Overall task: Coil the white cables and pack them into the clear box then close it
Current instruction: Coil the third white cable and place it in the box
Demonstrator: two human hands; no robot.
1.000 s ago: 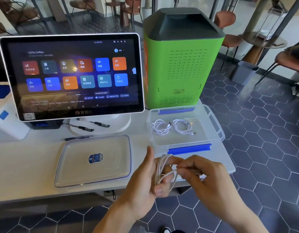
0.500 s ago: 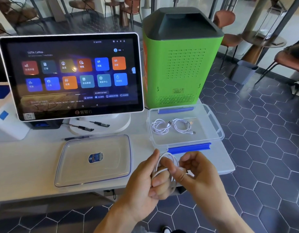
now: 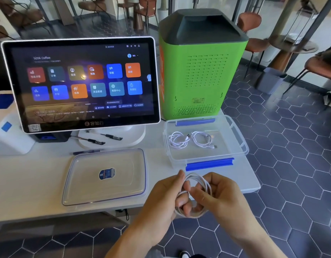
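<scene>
Over the white worktop [image 3: 30, 183] edge, both hands' grip holds the coiled cable [image 3: 195, 194], apparently finished, with the clear box [image 3: 241, 146] just ahead, nearer the right hand [image 3: 222, 200] than the left hand [image 3: 161, 200].

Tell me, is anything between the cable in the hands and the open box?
Nothing visible. The cable, held by both hands just in front of the table edge, has the box right behind it. The box is open on top, its lid lies apart to the left, and only coiled cables lie inside.

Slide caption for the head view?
Both hands coil a white cable before the open clear box.
</scene>
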